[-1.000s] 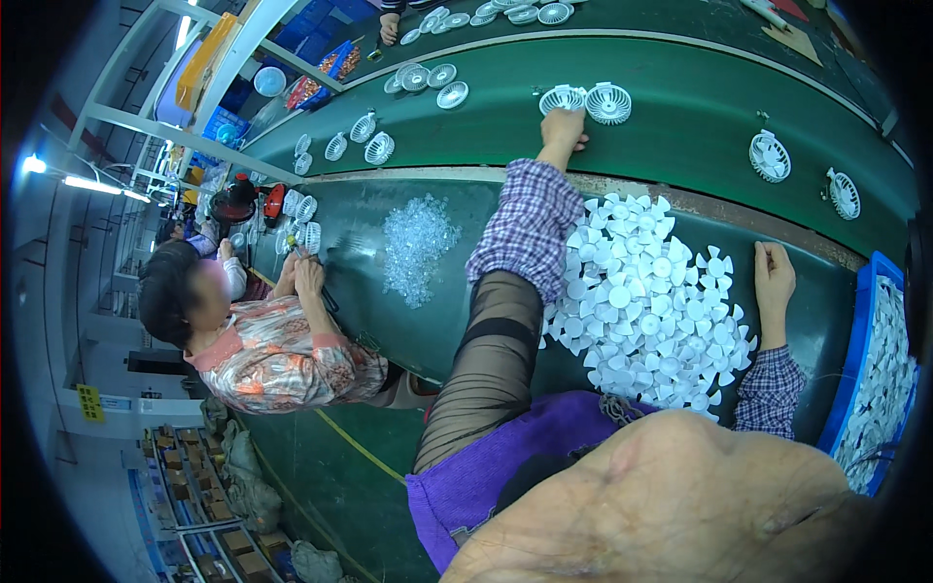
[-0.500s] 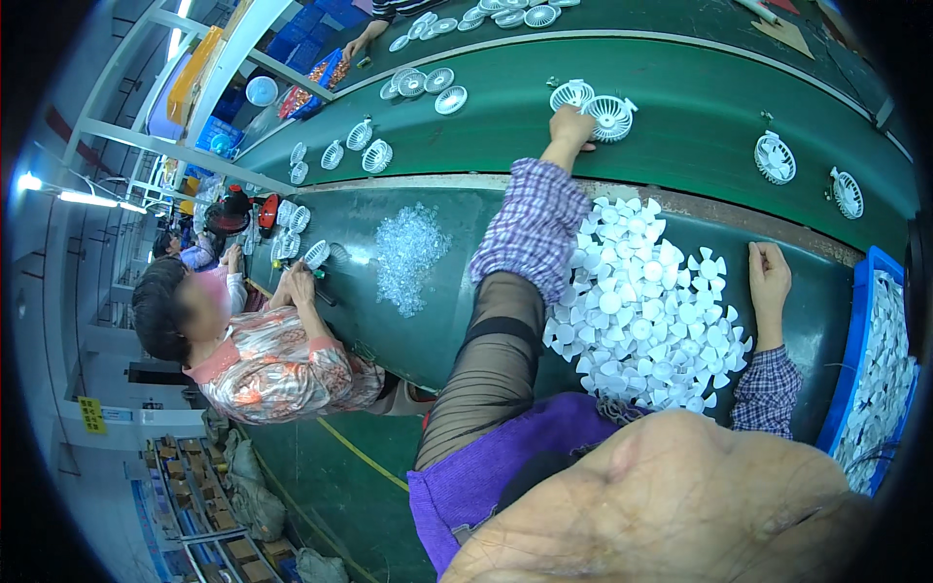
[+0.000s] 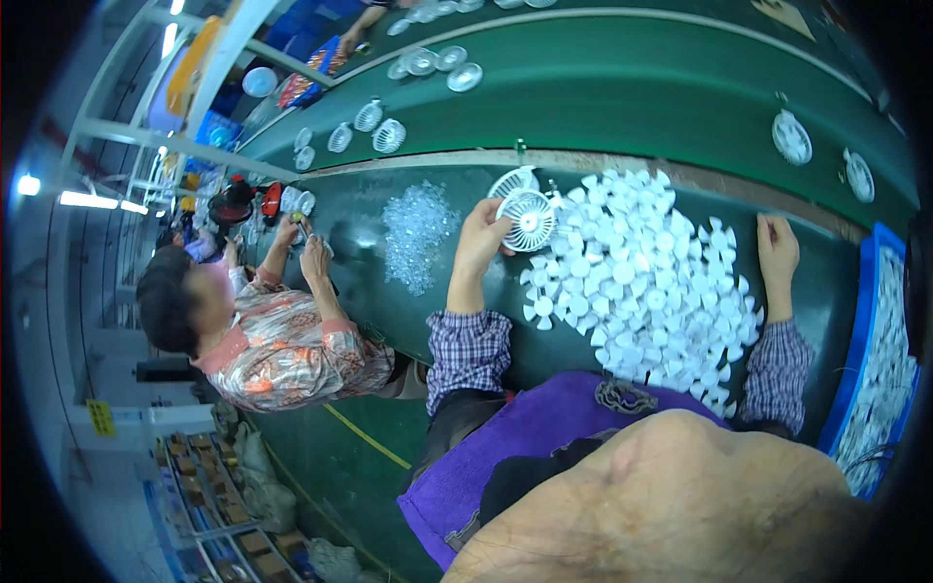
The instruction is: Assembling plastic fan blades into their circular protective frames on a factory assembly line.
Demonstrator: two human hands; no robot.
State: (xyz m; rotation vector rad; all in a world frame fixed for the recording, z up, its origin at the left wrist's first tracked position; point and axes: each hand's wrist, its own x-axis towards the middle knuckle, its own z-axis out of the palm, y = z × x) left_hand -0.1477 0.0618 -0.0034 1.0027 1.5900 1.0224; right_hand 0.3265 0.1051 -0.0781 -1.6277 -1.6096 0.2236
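Note:
Two white round fan housings with slatted grilles are gripped in my left hand (image 3: 482,238). The front fan housing (image 3: 530,221) faces up beside the pile of fan blades, and the second fan housing (image 3: 513,182) lies partly behind it. White three-bladed fan blades (image 3: 632,277) form a large heap on the green table between my hands. My right hand (image 3: 778,255) rests on the table to the right of that heap, its fingers curled closed; what they hold, if anything, is hidden.
Small clear plastic parts (image 3: 418,236) are heaped on the left. Across the back, a green conveyor belt (image 3: 622,107) carries more fan housings (image 3: 791,138). A blue bin (image 3: 863,335) of white parts stands at far right. A co-worker (image 3: 282,340) works at left with both hands raised.
My left hand has drawn back from the belt toward me, bringing two fan housings over the table. My right hand has barely moved. Housings on the belt have shifted rightward.

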